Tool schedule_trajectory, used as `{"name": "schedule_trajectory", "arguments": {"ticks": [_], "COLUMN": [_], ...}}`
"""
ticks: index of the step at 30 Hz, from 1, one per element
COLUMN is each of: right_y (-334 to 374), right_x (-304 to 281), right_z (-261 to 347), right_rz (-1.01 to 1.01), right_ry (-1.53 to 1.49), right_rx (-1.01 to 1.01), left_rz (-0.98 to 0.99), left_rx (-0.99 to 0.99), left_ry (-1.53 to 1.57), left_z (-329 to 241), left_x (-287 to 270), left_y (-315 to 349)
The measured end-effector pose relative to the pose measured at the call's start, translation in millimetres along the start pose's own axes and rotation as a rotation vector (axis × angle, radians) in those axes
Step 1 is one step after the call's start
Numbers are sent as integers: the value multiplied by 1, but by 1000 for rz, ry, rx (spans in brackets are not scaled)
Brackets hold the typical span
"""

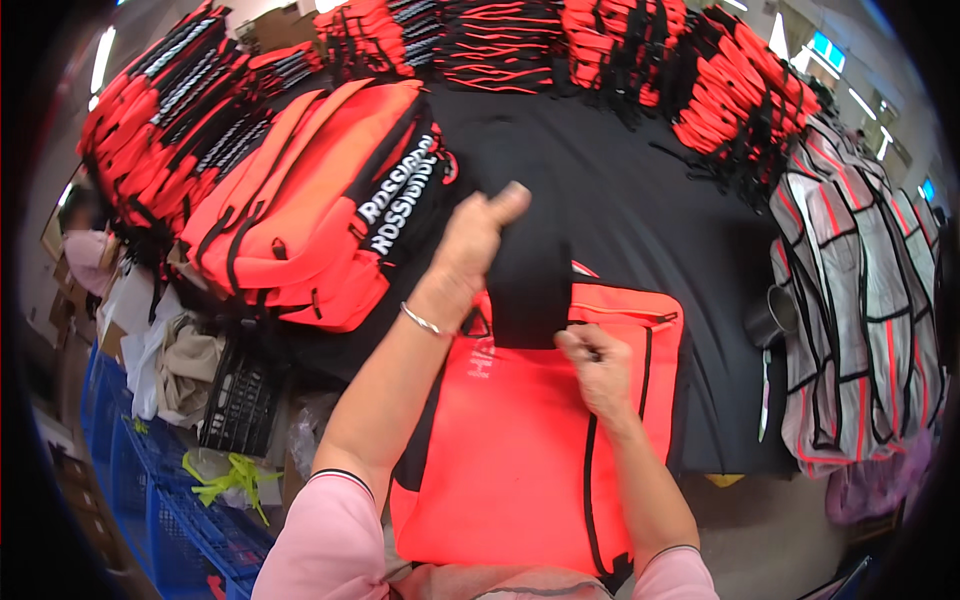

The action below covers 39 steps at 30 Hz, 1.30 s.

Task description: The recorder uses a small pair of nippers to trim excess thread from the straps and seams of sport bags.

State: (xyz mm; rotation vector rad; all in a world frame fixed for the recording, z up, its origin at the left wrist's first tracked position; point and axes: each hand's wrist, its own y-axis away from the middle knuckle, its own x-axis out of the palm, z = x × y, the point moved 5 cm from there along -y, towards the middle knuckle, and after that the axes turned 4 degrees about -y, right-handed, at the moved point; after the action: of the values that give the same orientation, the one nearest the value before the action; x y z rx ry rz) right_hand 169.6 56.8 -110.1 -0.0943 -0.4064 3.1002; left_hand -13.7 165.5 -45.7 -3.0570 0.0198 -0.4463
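Observation:
An orange-red backpack (520,450) with black piping lies flat in front of me, its near end close to my body. A wide black fabric strip (532,290) stands up over its far part, slightly blurred. My left hand (470,240) is at the strip's left edge, thumb stretched upward and the other fingers mostly hidden behind the cloth. My right hand (597,365) is closed, pinching the strip's lower right corner just above the backpack. A silvery bracelet (420,319) circles my left wrist.
Filled orange backpacks (290,220) lie at left on a black-covered table (650,200). Flat orange and black stacks (497,45) line its far edge. At right are grey bag pieces (850,310) and a dark metal cup (772,315). Blue crates (165,490) stand at lower left.

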Motion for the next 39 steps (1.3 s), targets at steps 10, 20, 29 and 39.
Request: {"name": "schedule_trajectory", "arguments": {"ticks": [10, 20, 29, 39], "right_y": [40, 58, 99, 122], "right_x": [-56, -36, -12, -44], "right_z": [56, 42, -48, 25], "right_rz": [-85, 33, 8, -69], "right_ry": [-73, -331, -554, -105], "right_rx": [-46, 111, 755, 279], "left_rz": [727, 618, 493, 299], "left_rx": [-116, 307, 670, 363], "left_ry": [-404, -506, -516, -567], "left_z": [67, 45, 85, 79], "left_x": [42, 37, 14, 4], "left_y": [156, 190, 203, 201]}}
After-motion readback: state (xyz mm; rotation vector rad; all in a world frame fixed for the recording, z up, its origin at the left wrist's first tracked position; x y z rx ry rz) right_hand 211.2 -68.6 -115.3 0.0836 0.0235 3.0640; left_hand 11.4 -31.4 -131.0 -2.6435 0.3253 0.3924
